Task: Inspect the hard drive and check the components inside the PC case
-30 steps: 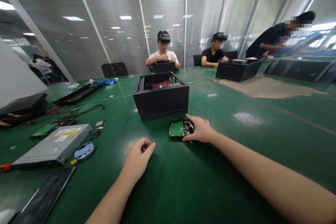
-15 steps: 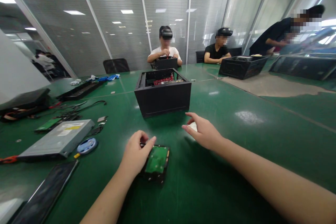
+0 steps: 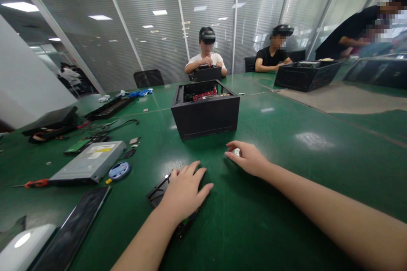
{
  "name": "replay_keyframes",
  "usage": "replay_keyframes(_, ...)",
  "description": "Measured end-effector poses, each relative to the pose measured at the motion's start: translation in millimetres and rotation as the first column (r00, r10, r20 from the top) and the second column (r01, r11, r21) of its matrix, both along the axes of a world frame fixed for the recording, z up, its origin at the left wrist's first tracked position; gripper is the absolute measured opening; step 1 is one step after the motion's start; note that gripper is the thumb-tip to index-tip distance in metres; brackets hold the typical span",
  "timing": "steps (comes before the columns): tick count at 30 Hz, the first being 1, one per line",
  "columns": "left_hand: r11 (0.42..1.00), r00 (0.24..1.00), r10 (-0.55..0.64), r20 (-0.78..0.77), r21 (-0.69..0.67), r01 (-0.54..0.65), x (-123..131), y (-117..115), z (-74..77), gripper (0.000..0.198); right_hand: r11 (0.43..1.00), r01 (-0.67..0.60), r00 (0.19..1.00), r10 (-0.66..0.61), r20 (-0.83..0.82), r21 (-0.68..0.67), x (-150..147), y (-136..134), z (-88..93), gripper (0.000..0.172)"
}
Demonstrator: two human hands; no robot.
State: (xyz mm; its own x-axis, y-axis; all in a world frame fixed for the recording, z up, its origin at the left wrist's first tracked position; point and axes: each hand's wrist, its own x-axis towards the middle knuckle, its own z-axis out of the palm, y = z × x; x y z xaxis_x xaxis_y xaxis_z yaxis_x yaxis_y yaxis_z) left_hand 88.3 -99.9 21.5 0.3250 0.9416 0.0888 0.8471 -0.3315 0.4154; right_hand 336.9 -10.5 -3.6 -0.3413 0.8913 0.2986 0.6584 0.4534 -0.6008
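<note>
My left hand (image 3: 187, 188) lies palm down with its fingers spread, over a hard drive and an open black drive bracket (image 3: 158, 191). Most of the hard drive (image 3: 184, 222) is hidden under this hand; only a bit of its dark edge and green board shows. To the right, my right hand (image 3: 246, 157) hovers by the green table, thumb and fingers apart in a loose curve. A pale patch shows between them; whether it is glare or an object I cannot tell. Beyond both hands stands a black computer case (image 3: 206, 114) with a red circuit board (image 3: 205, 94) inside.
On the left lie an optical drive (image 3: 90, 159), a screwdriver (image 3: 37, 183), a blue round case (image 3: 119, 170), a long black panel (image 3: 76, 224) and several cables. Across the table (image 3: 270, 220), people sit or lean by other computer cases (image 3: 305, 77).
My left hand has gone from gripping the hard drive's edge to lying spread over it, and the black bracket now shows. My right hand has barely moved. The view has shifted slightly.
</note>
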Motion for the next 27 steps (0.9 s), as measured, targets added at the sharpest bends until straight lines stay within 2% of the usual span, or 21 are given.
replay_keyframes(4, 1.000, 0.993, 0.028, 0.111, 0.004, -0.029, 13.5, -13.1, -5.3, 0.070, 1.000, -0.004, 1.000, 0.005, -0.018, 0.028, -3.5, 2.2, -2.5, 0.038)
replay_keyframes(7, 1.000, 0.993, -0.006, 0.119, -0.009, 0.008, 13.2, -15.1, -4.3, 0.061, 0.999, -0.013, 0.999, 0.014, -0.034, 0.034, -4.8, 2.2, -3.6, 0.036)
replay_keyframes(9, 0.999, 0.998, -0.049, 0.033, -0.012, 0.050, 10.7, -13.7, -1.5, 0.053, 0.999, -0.025, 0.999, 0.026, -0.040, 0.031, -4.9, 2.2, -4.6, 0.036)
replay_keyframes(14, 0.990, 0.951, -0.130, -0.279, -0.097, 0.107, 10.0, -13.1, 11.1, 0.064, 0.999, -0.045, 0.997, 0.046, -0.057, 0.009, -4.9, 2.7, -6.9, 0.034)
replay_keyframes(18, 0.962, 0.922, -0.251, -0.297, -0.183, 0.203, 3.2, -12.9, 22.1, 0.058, 0.997, -0.077, 0.994, 0.076, -0.073, -0.018, -2.0, 1.4, -5.9, 0.035)
replay_keyframes(20, 0.964, 0.916, -0.253, -0.310, -0.156, 0.214, -7.6, -9.7, 24.8, 0.058, 0.995, -0.090, 0.993, 0.087, -0.074, -0.037, 0.8, 0.4, -4.7, 0.035)
replay_keyframes(21, 0.978, 0.920, -0.203, -0.335, -0.116, 0.174, -14.6, -7.2, 25.3, 0.060, 0.995, -0.091, 0.994, 0.088, -0.070, -0.045, 2.2, 0.0, -4.0, 0.036)
replay_keyframes(23, 1.000, 0.916, 0.021, -0.401, 0.005, -0.020, -30.8, -0.9, 25.7, 0.070, 0.994, -0.089, 0.995, 0.085, -0.059, -0.056, 4.3, -0.6, -2.7, 0.036)
replay_keyframes(25, 0.958, 0.852, 0.284, -0.441, 0.104, -0.266, -47.5, 6.1, 26.0, 0.078, 0.995, -0.081, 0.996, 0.079, -0.047, -0.060, 4.9, -0.9, -1.3, 0.036)
replay_keyframes(27, 0.898, 0.769, 0.428, -0.474, 0.124, -0.423, -61.9, 12.0, 26.0, 0.068, 0.995, -0.077, 0.996, 0.075, -0.038, -0.061, 4.3, -0.9, -0.1, 0.036)
